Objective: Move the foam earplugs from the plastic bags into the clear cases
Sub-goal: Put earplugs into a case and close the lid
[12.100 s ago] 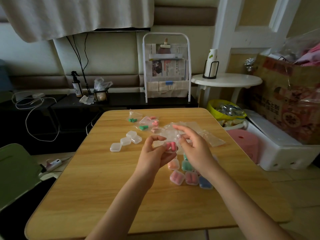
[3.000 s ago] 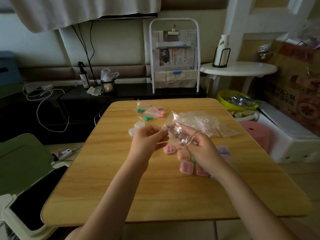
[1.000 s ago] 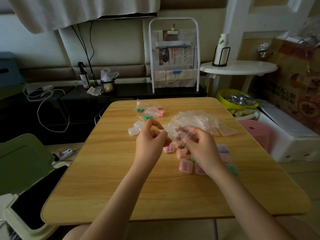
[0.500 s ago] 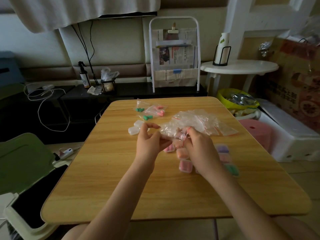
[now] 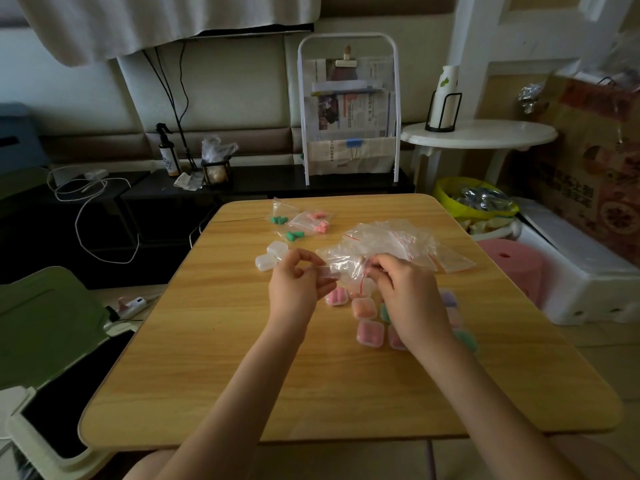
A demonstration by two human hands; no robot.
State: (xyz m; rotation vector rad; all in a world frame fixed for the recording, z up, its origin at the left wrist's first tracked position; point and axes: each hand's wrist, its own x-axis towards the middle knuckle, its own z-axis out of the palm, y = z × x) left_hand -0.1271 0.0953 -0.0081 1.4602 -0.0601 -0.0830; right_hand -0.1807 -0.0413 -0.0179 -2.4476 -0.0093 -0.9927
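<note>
Above the middle of the wooden table (image 5: 221, 375), my left hand (image 5: 294, 289) and my right hand (image 5: 405, 289) both pinch a small clear plastic bag (image 5: 341, 263) with a red seal strip. What the bag holds is hard to make out. Below and around my right hand lie several clear cases filled with earplugs, among them a pink case (image 5: 370, 333) and an orange one (image 5: 363, 306). Empty clear cases (image 5: 272, 256) sit left of my left hand. Bags with green earplugs (image 5: 294, 235) and pink earplugs (image 5: 317, 221) lie at the far side.
A heap of empty plastic bags (image 5: 391, 237) lies behind my hands. Beyond the table stand a white magazine rack (image 5: 348, 109) and a round white side table (image 5: 479, 133). A pink stool (image 5: 516, 268) and a white foam box (image 5: 581, 282) are to the right.
A filled pink case that I held earlier now lies on the table. Both hands have taken up a small bag and shifted slightly while working at it.
</note>
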